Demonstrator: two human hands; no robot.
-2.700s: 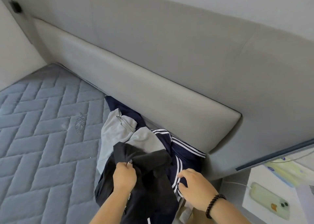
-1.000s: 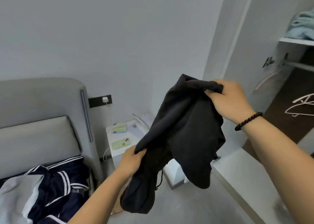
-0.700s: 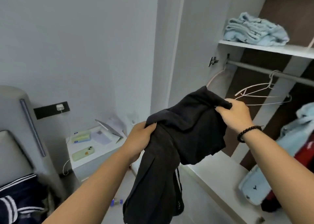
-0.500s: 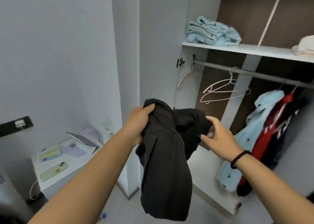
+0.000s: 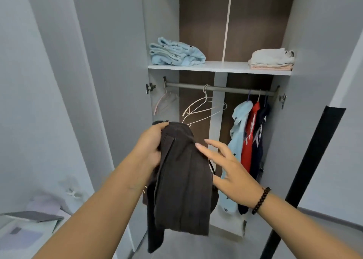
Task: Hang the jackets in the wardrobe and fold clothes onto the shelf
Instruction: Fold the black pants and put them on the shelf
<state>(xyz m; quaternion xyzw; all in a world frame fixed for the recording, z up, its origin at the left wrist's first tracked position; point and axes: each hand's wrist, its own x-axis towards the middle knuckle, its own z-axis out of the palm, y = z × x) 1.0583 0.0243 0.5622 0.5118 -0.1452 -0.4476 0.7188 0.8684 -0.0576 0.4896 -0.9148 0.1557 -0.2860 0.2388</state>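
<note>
1. Head view, hands: the left hand [image 5: 152, 146] grips the top of a dark garment [image 5: 180, 180], fingers curled over its upper edge; the garment hangs down from that grip in front of the open wardrobe [image 5: 125, 62], its lower end loose and clear of the floor; the right hand [image 5: 227, 166] is released, fingers spread and nearly straight, fingertips at the garment's right side; whether they press the cloth or merely brush it cannot be told; a dark bead bracelet [image 5: 261, 200] sits on the right wrist.

2. Head view, wardrobe: a grey rail [image 5: 220, 88] runs under the shelf [image 5: 220, 67]; bare white hangers [image 5: 204, 109] hang at its middle, just above and behind the garment; a pale pink hanger [image 5: 165, 101] hangs at the left end; a light blue jacket [image 5: 235, 150], a red one [image 5: 250, 137] and a dark navy one [image 5: 260, 141] hang at the right end; on the shelf lie a folded light blue item [image 5: 176, 52] on the left and a folded pale stack [image 5: 272, 59] on the right.

3. Change from half a second ago: the right hand then pinched the garment's edge; it has since let go and opened; the left hand keeps its grip; the wardrobe now stands square in front, with the whole shelf and rail in view.
</note>
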